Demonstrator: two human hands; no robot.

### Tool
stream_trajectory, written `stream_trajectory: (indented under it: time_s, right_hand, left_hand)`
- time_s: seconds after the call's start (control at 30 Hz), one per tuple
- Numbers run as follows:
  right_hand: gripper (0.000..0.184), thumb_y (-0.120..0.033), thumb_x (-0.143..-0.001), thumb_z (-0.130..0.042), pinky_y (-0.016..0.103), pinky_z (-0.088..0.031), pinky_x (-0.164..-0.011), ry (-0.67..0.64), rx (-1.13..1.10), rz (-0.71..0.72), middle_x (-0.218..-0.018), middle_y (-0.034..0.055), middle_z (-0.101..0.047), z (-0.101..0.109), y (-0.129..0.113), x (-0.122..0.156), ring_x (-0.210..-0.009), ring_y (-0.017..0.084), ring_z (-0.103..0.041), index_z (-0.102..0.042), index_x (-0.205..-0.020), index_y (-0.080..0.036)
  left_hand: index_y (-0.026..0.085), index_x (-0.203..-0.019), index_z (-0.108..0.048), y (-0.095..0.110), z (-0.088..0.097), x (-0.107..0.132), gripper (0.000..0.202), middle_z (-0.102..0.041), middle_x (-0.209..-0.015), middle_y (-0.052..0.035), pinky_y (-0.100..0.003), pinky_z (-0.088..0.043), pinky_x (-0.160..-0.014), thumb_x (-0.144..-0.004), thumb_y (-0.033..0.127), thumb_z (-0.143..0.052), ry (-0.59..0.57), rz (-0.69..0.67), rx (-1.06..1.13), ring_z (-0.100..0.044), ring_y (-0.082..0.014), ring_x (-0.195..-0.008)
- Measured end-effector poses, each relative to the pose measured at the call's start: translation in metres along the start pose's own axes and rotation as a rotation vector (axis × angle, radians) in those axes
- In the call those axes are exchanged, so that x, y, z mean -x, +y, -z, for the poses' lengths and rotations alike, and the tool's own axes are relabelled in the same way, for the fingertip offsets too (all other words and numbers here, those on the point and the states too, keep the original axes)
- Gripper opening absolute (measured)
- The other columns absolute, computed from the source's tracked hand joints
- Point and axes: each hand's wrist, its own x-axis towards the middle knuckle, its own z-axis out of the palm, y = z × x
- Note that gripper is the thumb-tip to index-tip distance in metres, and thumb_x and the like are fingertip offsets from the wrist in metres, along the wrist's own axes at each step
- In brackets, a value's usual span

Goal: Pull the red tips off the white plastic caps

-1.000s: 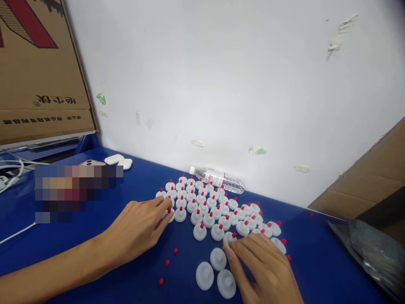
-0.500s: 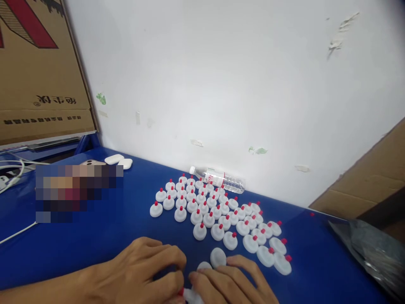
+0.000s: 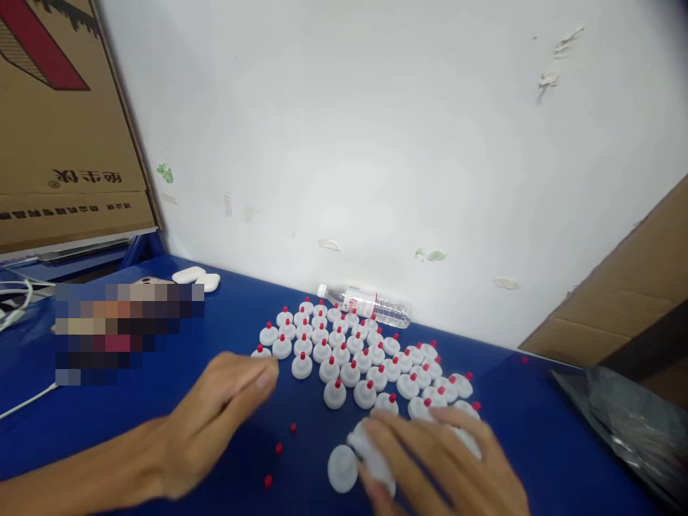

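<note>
Closed with its fingers together, my left hand (image 3: 226, 412) hovers over the blue table left of the white caps; whatever its fingertips may hold is hidden. My right hand (image 3: 441, 459), blurred, has its thumb and fingers around a white plastic cap (image 3: 378, 462). Another round white cap (image 3: 342, 469), without a red tip, lies just left of it. Three loose red tips, the nearest a small red tip (image 3: 268, 481), lie between my hands. Beyond them stand several white caps with red tips (image 3: 350, 373), some partly covered by my right fingers.
A clear water bottle (image 3: 390, 312) lies along the wall behind the caps. White earbud cases (image 3: 208, 282) and a pixelated area are at left, near a white cable (image 3: 29, 395). A grey plastic bag (image 3: 618, 423) lies right. Cardboard (image 3: 69, 143) stands at upper left.
My hands have parted: the left moved up and left, the right moved to the right over the caps. Loose red tips and a white cap near me have come into sight.
</note>
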Motion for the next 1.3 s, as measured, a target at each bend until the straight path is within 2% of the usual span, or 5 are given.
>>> stream_trajectory:
  time_s: [0.33,0.53,0.67,0.93,1.3]
  right_hand:
    - [0.016,-0.010,-0.105,-0.060,0.035,-0.049,-0.099,0.040,-0.092,-0.139,-0.114,0.0049,-0.085,0.001,0.028,-0.011,-0.099,0.015,-0.082,-0.069,-0.112,-0.021]
    - [0.013,-0.014,-0.107,-0.062,0.034,-0.052,-0.095,0.025,-0.090,-0.169,-0.121,0.0097,-0.081,0.000,0.028,-0.001,-0.107,0.017,-0.079,-0.069,-0.115,-0.021]
    - [0.016,-0.018,-0.105,-0.065,0.034,-0.056,-0.094,-0.004,-0.081,-0.183,-0.127,0.0091,-0.077,-0.003,0.022,0.006,-0.102,0.017,-0.077,-0.071,-0.119,-0.024]
    - [0.018,-0.019,-0.105,-0.066,0.033,-0.062,-0.090,-0.018,-0.101,-0.195,-0.127,0.0087,-0.077,-0.002,0.017,0.008,-0.101,0.018,-0.078,-0.072,-0.121,-0.024]
    - [0.016,-0.021,-0.107,-0.065,0.032,-0.059,-0.094,-0.015,-0.084,-0.181,-0.128,0.0073,-0.075,-0.004,0.018,0.009,-0.104,0.016,-0.076,-0.073,-0.121,-0.024]
  left_hand:
    - [0.024,-0.103,-0.064,-0.024,-0.019,-0.011,0.014,-0.068,-0.086,0.0038,-0.027,-0.040,-0.058,-0.111,0.028,-0.053,-0.135,0.020,-0.077,-0.057,-0.0114,-0.059]
    - [0.030,-0.130,-0.075,-0.036,-0.022,-0.010,0.026,-0.078,-0.115,-0.0012,-0.022,-0.057,-0.080,-0.118,0.029,-0.052,-0.207,-0.004,-0.024,-0.079,-0.0140,-0.093]
    - [0.030,-0.129,-0.077,-0.046,-0.024,-0.007,0.029,-0.078,-0.114,-0.0022,-0.022,-0.053,-0.072,-0.119,0.030,-0.049,-0.226,-0.058,-0.057,-0.077,-0.0127,-0.083]
    - [0.031,-0.126,-0.077,-0.049,-0.014,-0.009,0.037,-0.080,-0.114,-0.0014,-0.024,-0.046,-0.066,-0.116,0.018,-0.044,-0.338,-0.152,-0.131,-0.077,-0.0132,-0.078]
    - [0.029,-0.135,-0.072,-0.026,0.000,-0.019,0.070,-0.076,-0.119,-0.0014,-0.024,-0.048,-0.078,-0.085,-0.013,-0.048,-0.485,-0.220,-0.211,-0.077,-0.0174,-0.098]
